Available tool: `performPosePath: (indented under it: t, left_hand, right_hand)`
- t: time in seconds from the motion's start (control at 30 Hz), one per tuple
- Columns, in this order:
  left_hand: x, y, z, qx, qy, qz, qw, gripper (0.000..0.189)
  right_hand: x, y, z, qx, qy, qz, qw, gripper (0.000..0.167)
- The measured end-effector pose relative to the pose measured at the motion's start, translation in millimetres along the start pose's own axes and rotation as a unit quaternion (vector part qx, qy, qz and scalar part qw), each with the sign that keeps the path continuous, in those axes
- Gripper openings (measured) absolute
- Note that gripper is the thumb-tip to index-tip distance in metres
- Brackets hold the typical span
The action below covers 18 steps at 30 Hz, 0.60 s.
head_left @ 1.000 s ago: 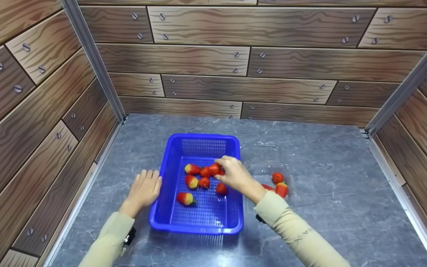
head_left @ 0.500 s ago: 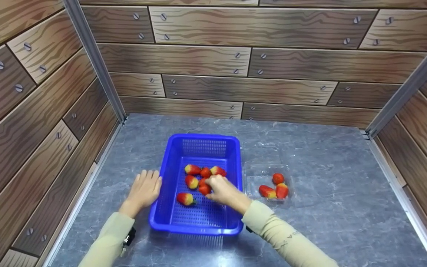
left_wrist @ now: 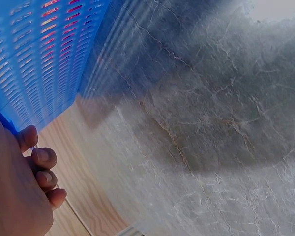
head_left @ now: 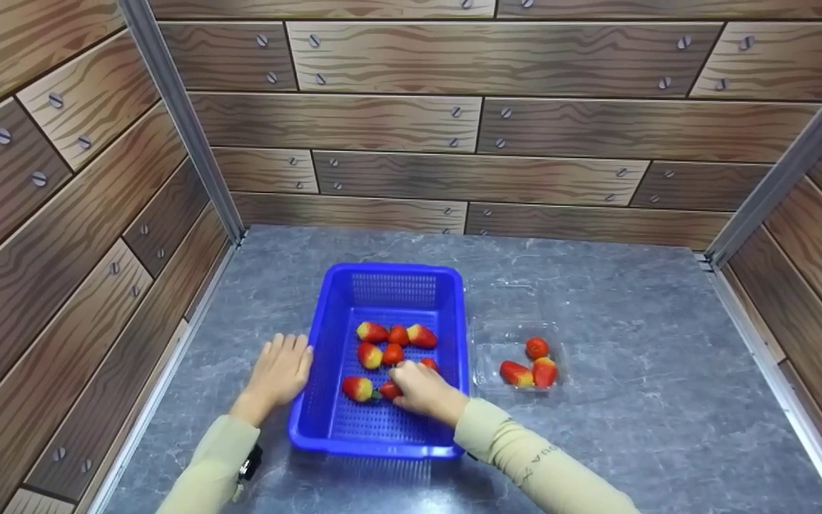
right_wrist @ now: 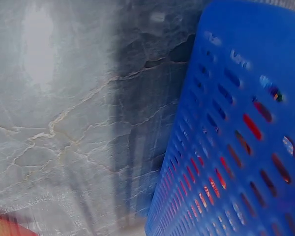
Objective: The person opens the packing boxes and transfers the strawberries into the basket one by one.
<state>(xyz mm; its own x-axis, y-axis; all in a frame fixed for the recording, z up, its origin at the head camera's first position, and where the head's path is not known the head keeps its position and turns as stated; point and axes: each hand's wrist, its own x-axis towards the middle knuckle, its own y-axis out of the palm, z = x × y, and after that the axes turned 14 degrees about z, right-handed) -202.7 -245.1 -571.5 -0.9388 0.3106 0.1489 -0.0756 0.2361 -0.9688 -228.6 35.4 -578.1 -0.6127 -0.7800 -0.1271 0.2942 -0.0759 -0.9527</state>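
Note:
My right hand [head_left: 422,389] reaches into the blue plastic basket [head_left: 379,448] and pinches a red strawberry [head_left: 389,390] close over its floor. Left of it, with its leaves toward it, lies a red and yellow strawberry [head_left: 357,389]. Farther back sit several more strawberries [head_left: 370,355], and one [head_left: 428,365] shows partly behind the hand. At the basket's left side my left hand [head_left: 279,371] rests with its fingers extended, the thumb side touching the rim. The left wrist view has the left hand's fingertips [left_wrist: 45,158] beside the basket wall [left_wrist: 44,64]. The right wrist view hides the right hand.
Right of the basket stands a clear plastic box [head_left: 486,357] with 3 strawberries [head_left: 536,348] in it, its see-through lid lying back behind it. Wood-patterned walls [head_left: 397,121] enclose the grey marbled tabletop [head_left: 639,371] at the back and sides.
My right hand has moved toward me and to the left inside the basket, carrying a strawberry from the back group to the front. The left hand has stayed at the rim.

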Motion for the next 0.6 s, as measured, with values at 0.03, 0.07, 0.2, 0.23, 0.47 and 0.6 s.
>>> performPosePath:
  t: [0.03, 0.07, 0.2, 0.23, 0.47, 0.6]
  left_hand:
    - [-0.2, 0.5, -0.4, -0.001, 0.001, -0.001, 1.0, 0.015]
    - [-0.1, 0.9, -0.7, -0.002, 0.001, -0.002, 1.0, 0.014]
    - [-0.3, 0.1, -0.8, -0.004, 0.004, -0.006, 1.0, 0.014]
    - [-0.5, -0.2, -0.9, -0.004, 0.005, -0.006, 1.0, 0.013]
    - [-1.2, 0.4, -0.5, 0.007, 0.003, -0.011, 0.9999, 0.014]
    - [-1.0, -0.2, 0.4, 0.008, 0.003, -0.008, 0.9999, 0.014]
  right_hand:
    - [-0.3, 0.7, -0.4, 0.003, 0.001, -0.002, 1.0, 0.021]
    - [-0.4, 1.4, -0.9, 0.004, 0.002, -0.003, 1.0, 0.021]
    - [0.3, 2.6, -2.3, 0.006, 0.006, -0.007, 0.9999, 0.022]
    - [0.7, 2.9, -2.4, 0.01, 0.007, -0.007, 0.9999, 0.022]
    - [2.4, 3.2, -3.0, 0.027, 0.004, -0.007, 0.9996, 0.022]
    - [3.2, 1.9, -2.4, 0.032, 0.011, -0.004, 0.9994, 0.024]
